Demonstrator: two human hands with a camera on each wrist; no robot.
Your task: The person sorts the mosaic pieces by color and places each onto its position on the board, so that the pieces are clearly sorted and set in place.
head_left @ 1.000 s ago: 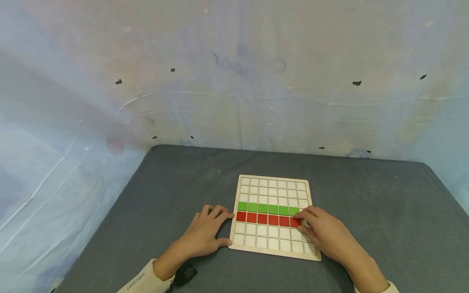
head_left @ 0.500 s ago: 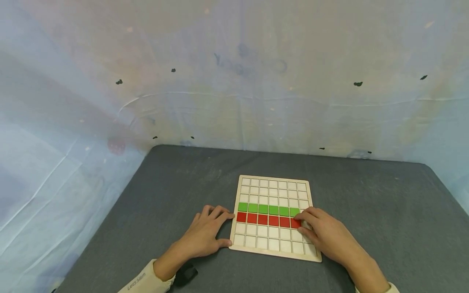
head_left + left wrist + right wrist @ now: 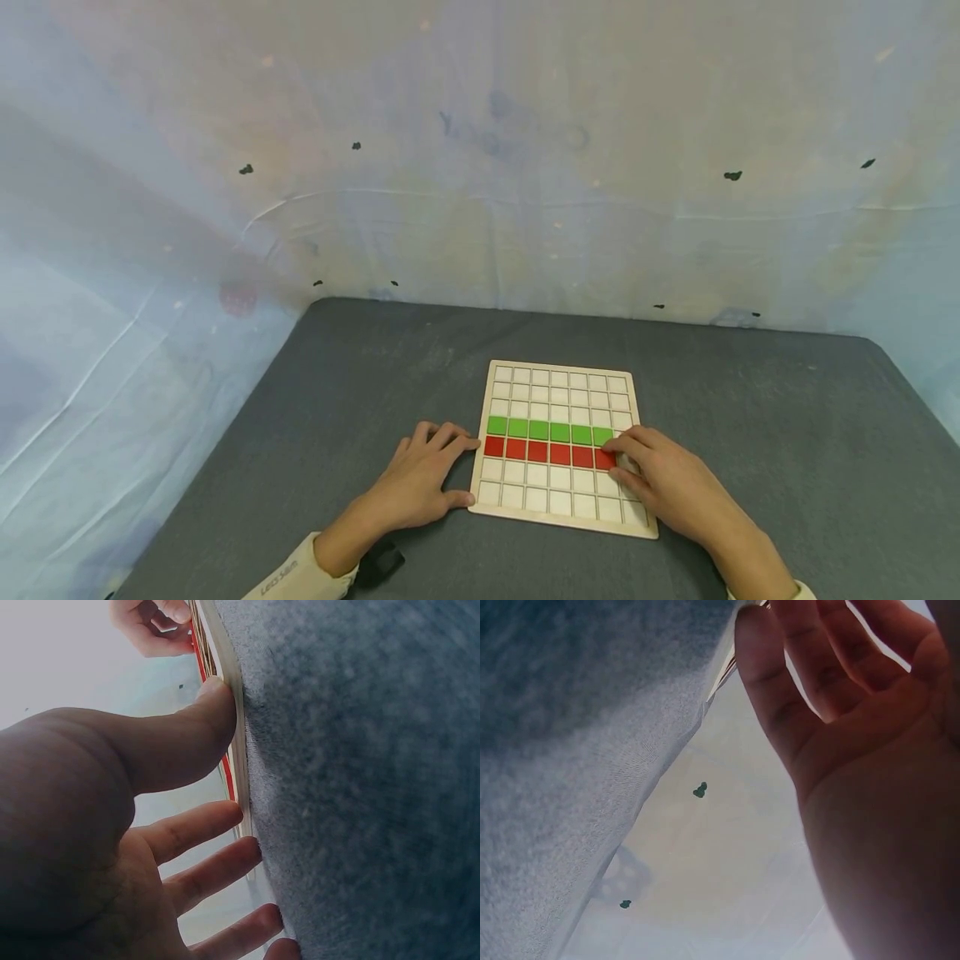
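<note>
A square wooden grid board (image 3: 565, 520) lies on the dark table, with pale square cells. Across its middle runs a row of several green tiles (image 3: 559, 432), and just below it a row of several red tiles (image 3: 559, 452). My left hand (image 3: 412, 483) rests at the board's left side, thumb and fingertips touching the edge, fingers spread; the left wrist view shows this hand (image 3: 150, 795) close up. My right hand (image 3: 667, 477) reaches over the board's right side, forefinger and thumb pinching the red tile (image 3: 603, 458) at the row's right end. Cells beneath that hand are hidden.
The grey table cloth (image 3: 375, 358) extends around the board. A patterned pale curtain (image 3: 480, 167) hangs behind the table and along its left. Near my left wrist a black object (image 3: 381, 563) is partly hidden by the sleeve (image 3: 300, 575).
</note>
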